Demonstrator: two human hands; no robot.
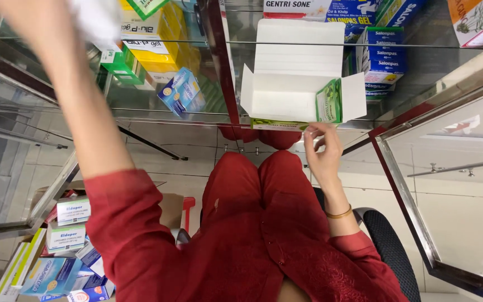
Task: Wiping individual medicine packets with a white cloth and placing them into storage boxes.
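An open white carton [286, 84] rests on the glass shelf, its lid flap up and green packets [329, 102] standing at its right end. My right hand [322, 152] is just below the carton's front edge. Its fingers are loosely curled, and the fingertips touch the edge under the green packets without gripping anything. A gold bangle circles that wrist. My left arm, in a red sleeve, reaches up to the top left corner. My left hand [26, 14] is blurred at the frame edge beside a white blur [95, 19]. Whether it holds that is unclear.
Glass shelves [169, 114] carry yellow, green and blue medicine boxes [157, 33], with blue boxes [384, 56] stacked to the right of the carton. More small boxes [68, 223] fill a cardboard tray at the lower left. A glass counter with a metal frame [403, 190] stands on the right, and a black chair [389, 251] is under me.
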